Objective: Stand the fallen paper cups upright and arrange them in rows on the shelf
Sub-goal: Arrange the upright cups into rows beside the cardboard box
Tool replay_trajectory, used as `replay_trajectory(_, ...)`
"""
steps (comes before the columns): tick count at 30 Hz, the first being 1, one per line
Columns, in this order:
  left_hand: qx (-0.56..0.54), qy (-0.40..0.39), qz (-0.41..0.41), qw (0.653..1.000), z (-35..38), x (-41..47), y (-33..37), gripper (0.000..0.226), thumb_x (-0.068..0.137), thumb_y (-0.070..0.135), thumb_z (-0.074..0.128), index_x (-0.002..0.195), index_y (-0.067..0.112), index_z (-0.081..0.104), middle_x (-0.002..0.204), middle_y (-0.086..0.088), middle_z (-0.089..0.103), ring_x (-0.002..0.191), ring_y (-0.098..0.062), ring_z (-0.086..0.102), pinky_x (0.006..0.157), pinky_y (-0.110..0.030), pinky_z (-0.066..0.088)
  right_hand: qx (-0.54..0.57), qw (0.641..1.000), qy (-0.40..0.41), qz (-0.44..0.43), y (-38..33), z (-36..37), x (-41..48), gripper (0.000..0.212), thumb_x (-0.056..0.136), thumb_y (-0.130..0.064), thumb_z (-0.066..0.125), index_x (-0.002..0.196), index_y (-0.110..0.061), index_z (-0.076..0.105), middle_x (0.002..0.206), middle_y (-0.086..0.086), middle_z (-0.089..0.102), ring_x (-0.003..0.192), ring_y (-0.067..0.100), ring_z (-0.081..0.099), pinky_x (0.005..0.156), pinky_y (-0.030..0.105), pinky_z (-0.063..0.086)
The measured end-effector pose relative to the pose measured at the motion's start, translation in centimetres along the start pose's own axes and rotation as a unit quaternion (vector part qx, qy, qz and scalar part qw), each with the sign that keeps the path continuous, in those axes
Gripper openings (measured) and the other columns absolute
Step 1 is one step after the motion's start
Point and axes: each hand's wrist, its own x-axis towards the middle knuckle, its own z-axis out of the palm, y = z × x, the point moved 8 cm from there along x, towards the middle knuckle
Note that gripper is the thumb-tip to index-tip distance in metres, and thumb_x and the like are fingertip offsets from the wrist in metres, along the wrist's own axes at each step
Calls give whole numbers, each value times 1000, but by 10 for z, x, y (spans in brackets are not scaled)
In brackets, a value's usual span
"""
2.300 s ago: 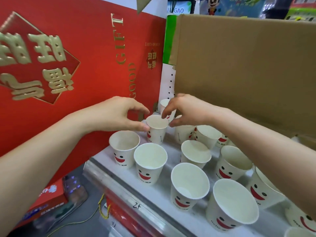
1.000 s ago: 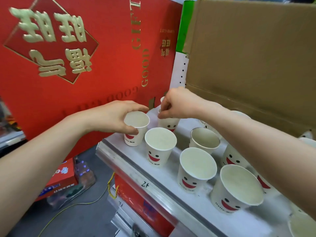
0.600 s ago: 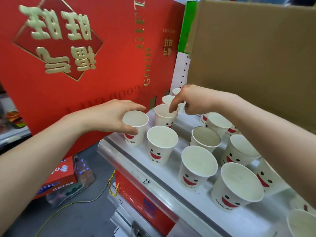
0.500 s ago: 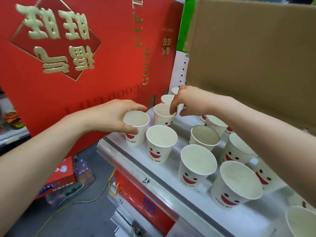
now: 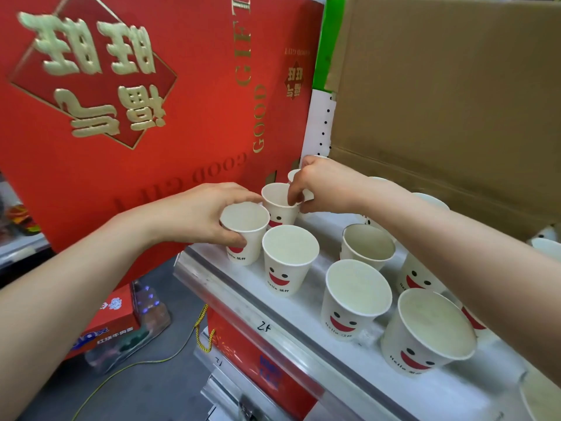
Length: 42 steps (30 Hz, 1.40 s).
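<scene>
Several white paper cups with red smiley faces stand upright on the white shelf (image 5: 230,287). My left hand (image 5: 200,214) grips the front-left corner cup (image 5: 244,235) around its rim and side. Just behind it, my right hand (image 5: 321,186) pinches the rim of a second cup (image 5: 277,202), with a fingertip inside it. Along the front edge stand more cups: one (image 5: 288,259) beside the corner cup, then another (image 5: 355,299) and a third (image 5: 428,332). A further cup (image 5: 365,246) stands in the row behind. My right forearm hides some cups at the back.
A large red gift box (image 5: 127,110) stands upside down against the shelf's left side. A brown cardboard box (image 5: 449,95) overhangs the back of the shelf. Below on the floor lie a red packet (image 5: 112,323) and a yellow cord (image 5: 170,357).
My right hand has drawn the second-row cup closer behind the corner cup. My left hand has kept its grip on the corner cup. The view has shifted slightly.
</scene>
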Motion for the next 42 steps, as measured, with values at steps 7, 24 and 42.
replay_trajectory(7, 2, -8, 7, 1000, 0, 0, 3, 78, 66, 46, 70, 138, 30, 46, 132, 17, 48, 122, 0, 44, 106, -26, 35, 6, 1000, 4, -3, -2, -1, 3, 22, 83, -22, 70, 105, -22, 72, 98, -8, 69, 92, 16, 41, 69, 30, 37)
replay_trajectory(24, 113, 66, 82, 988, -18, 83, 64, 45, 89, 41, 59, 131, 27, 56, 134, 9, 53, 120, -13, 51, 98, -35, 43, 54, 949, -28, 309, 143, -2, -96, 22, 85, -32, 71, 106, -27, 72, 99, -2, 71, 91, 23, 64, 78, 31, 52)
replay_trajectory(42, 180, -57, 15, 982, 20, 222, 21, 40, 96, 41, 48, 134, 29, 52, 143, 0, 48, 127, -27, 47, 100, -35, 40, 86, 945, 11, 315, 147, 31, -52, 9, 83, -26, 72, 91, -23, 75, 92, 5, 70, 83, 27, 61, 67, 30, 43)
